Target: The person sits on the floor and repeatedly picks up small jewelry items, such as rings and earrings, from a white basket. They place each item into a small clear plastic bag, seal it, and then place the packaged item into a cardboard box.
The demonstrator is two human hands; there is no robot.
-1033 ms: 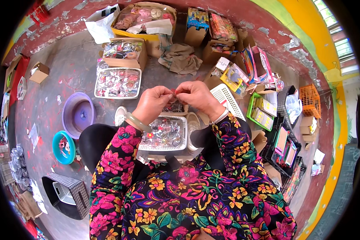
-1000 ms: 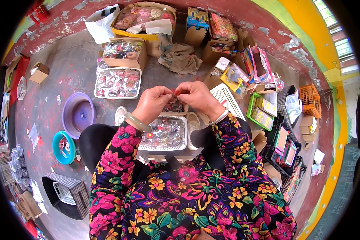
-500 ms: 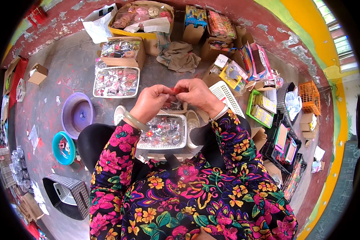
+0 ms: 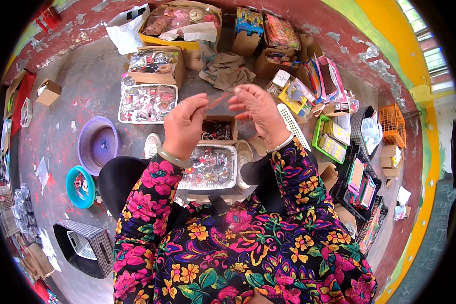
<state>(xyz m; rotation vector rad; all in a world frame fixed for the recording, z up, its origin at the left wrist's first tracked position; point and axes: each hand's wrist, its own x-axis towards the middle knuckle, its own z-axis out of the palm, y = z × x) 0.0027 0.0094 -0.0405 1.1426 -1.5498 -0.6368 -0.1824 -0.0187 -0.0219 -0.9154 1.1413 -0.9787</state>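
A thin reddish strip [image 4: 219, 100], blurred and slightly slanted, spans the gap between my two hands. My left hand [image 4: 184, 125] pinches its lower end between thumb and fingertips. At the upper end, thumb and forefinger of my right hand [image 4: 260, 112] close on the strip, while the other fingers are curled loosely apart from it. Below the hands stands a small cardboard box [image 4: 233, 133] with dark and shiny small items inside. Nearer to me, between my feet, a white basket [image 4: 234, 167] holds many small clear-wrapped pieces.
Another white basket [image 4: 120, 112] of wrapped pieces stands ahead on the left, before an open carton [image 4: 179, 68]. A purple basin [image 4: 82, 152] and a turquoise basin [image 4: 70, 188] sit at left. To the right are a green tray [image 4: 317, 133], black crates [image 4: 350, 175] and an orange crate [image 4: 392, 117].
My hands, close together before, have drawn apart, and the reddish strip now shows stretched between them. The small cardboard box beneath has come into fuller view.
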